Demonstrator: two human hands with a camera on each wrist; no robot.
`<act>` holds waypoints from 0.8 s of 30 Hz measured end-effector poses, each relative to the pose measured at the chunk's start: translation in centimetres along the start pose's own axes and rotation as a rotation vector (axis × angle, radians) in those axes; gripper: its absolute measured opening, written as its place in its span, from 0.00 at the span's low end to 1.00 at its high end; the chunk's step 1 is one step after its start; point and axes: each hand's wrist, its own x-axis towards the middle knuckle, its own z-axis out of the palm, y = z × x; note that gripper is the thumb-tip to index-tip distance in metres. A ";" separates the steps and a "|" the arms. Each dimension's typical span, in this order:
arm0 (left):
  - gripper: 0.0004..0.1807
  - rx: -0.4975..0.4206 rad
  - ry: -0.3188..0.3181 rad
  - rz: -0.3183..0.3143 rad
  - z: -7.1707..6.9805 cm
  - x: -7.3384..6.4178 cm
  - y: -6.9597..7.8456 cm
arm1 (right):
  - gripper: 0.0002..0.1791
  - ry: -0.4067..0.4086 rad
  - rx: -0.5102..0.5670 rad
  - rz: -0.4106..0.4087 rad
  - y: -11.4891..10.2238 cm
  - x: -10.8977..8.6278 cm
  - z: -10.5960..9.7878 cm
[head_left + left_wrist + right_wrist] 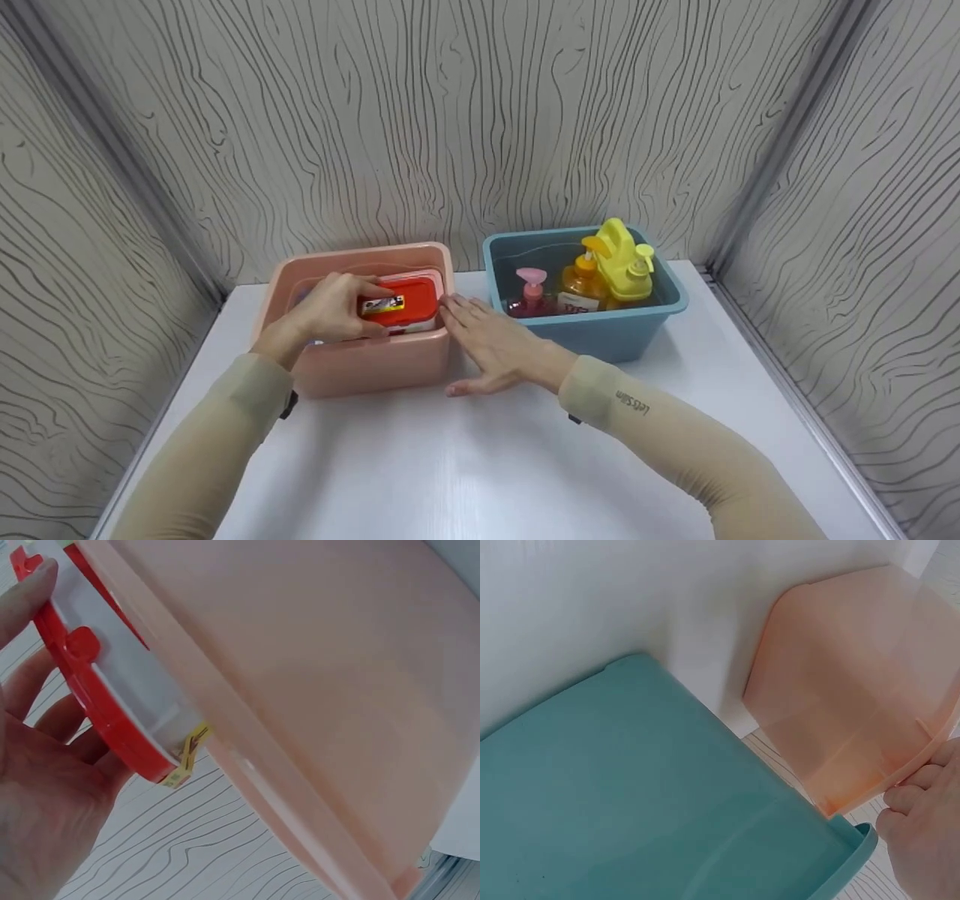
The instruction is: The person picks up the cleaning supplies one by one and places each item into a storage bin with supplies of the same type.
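Note:
In the head view, my left hand (334,307) grips a white plastic container with a red lid (417,298), thumb and fingers across its sides. The container sits at the right end of a pink bin (379,367), showing above the front rim. A yellow-and-black label sticks to the lid. From the left wrist view, the container's red clip edge (101,709) lies against my fingers, and the bin wall hides its lower part. My right hand (495,341) has its fingers straight, fingertips at the pink bin's right rim, thumb spread out toward the front.
A blue bin (592,337) stands to the right, holding a pink-topped pump bottle (532,289), an orange pump bottle (583,281) and a yellow jug (626,266). Patterned walls (450,135) enclose the white table (450,472) at the back and sides.

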 end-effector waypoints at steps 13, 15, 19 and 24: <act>0.34 -0.020 -0.053 -0.093 0.7 0.6 0.3 | 0.70 0.017 0.004 0.038 0.3 0.3 0.1; 0.33 -0.015 -0.059 -0.095 0.7 0.8 0.2 | 0.70 0.022 0.002 0.034 0.4 0.3 0.2; 0.32 -0.031 -0.065 -0.106 0.7 1.3 -0.2 | 0.70 0.020 -0.006 0.034 0.4 0.4 0.2; 0.31 -0.053 -0.071 -0.136 0.9 2.1 -0.6 | 0.71 0.013 0.005 0.045 0.3 0.5 0.3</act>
